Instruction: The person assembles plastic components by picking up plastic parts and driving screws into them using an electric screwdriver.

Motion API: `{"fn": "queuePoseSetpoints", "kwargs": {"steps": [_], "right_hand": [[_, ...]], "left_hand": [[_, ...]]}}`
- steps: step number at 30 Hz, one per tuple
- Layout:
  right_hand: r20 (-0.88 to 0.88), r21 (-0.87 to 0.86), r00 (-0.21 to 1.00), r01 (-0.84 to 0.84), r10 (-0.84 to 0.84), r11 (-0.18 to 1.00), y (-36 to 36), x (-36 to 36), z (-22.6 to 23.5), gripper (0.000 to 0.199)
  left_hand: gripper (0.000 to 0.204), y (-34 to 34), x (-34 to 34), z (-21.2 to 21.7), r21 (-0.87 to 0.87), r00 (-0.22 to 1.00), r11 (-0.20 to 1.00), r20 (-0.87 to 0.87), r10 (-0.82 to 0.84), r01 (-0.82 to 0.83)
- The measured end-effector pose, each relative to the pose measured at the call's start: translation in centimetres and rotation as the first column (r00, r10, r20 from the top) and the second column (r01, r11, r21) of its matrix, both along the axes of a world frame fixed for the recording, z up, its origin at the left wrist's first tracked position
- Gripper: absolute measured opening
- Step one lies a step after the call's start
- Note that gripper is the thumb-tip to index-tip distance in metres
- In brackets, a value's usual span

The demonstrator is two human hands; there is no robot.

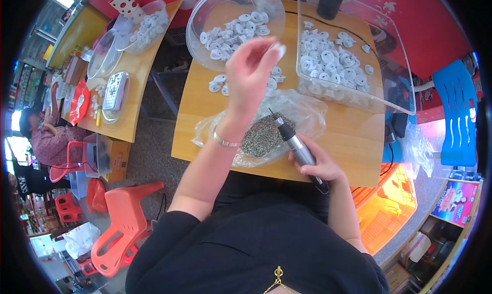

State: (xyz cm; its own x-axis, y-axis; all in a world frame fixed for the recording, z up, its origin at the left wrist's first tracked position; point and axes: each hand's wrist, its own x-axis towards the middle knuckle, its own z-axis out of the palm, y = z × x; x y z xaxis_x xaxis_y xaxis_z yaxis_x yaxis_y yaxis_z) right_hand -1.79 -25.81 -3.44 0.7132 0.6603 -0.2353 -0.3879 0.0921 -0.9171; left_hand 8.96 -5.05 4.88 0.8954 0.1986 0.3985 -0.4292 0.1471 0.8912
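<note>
Raised over the round clear tub, my left hand pinches a small white plastic part, blurred and partly hidden by the fingers. My right hand grips a silver-and-black electric screwdriver, its bit tilted up and to the left. Just beyond the tool's tip lies an open clear plastic bag with a heap of small metal screws. White round parts fill the tub's bottom. More parts are heaped in a rectangular clear box, and several lie loose between the containers.
A side table at the left bears a bowl of white parts and a tray of small pieces. Another person sits beyond it. A red chair, an orange crate and a blue chair surround me.
</note>
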Motion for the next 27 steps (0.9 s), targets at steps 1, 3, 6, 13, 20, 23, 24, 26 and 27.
{"fn": "queuePoseSetpoints", "kwargs": {"steps": [1,3,6,13,20,23,24,26,27], "right_hand": [[-0.011,0.014,1.000,-0.012,0.012,1.000,0.1,0.0,0.1,0.099],[-0.021,0.020,1.000,-0.013,0.013,1.000,0.1,0.0,0.2,0.098],[-0.037,0.022,0.999,0.003,-0.002,1.000,0.1,0.1,0.2,0.098],[-0.080,0.008,0.995,0.059,-0.058,0.998,-0.4,0.1,0.4,0.094],[-0.108,0.003,0.993,0.055,-0.054,0.999,0.0,0.2,1.2,0.090],[-0.111,0.029,0.993,0.053,-0.049,0.998,-0.1,0.2,0.7,0.090],[-0.097,0.023,0.994,0.050,-0.048,0.998,-0.1,0.2,0.7,0.090],[-0.083,0.018,0.995,0.048,-0.046,0.999,-0.1,0.1,0.5,0.090],[-0.080,0.026,0.996,0.049,-0.046,0.998,-0.1,0.1,0.5,0.090]], "left_hand": [[0.021,-0.6,1.1,1.5,0.066,0.994,0.998,0.104,-0.026,0.019],[0.021,-1.0,2.4,3.8,0.159,0.991,0.979,0.024,-0.132,0.127],[0.017,-1.4,2.4,3.8,0.298,0.989,0.950,0.083,-0.126,0.096],[0.013,2.3,-5.1,-3.5,0.718,0.994,0.693,0.017,-0.104,0.060],[0.010,3.2,-8.1,-7.1,0.928,0.992,0.359,-0.057,-0.117,0.095],[0.009,2.9,-8.1,-7.4,0.939,0.992,0.335,-0.040,-0.122,0.079],[0.009,2.9,-8.1,-7.5,0.934,0.992,0.347,-0.044,-0.122,0.084],[0.008,2.9,-8.1,-7.4,0.929,0.991,0.360,-0.038,-0.128,0.082],[0.007,2.9,-8.2,-7.4,0.924,0.991,0.373,-0.034,-0.132,0.081]]}}
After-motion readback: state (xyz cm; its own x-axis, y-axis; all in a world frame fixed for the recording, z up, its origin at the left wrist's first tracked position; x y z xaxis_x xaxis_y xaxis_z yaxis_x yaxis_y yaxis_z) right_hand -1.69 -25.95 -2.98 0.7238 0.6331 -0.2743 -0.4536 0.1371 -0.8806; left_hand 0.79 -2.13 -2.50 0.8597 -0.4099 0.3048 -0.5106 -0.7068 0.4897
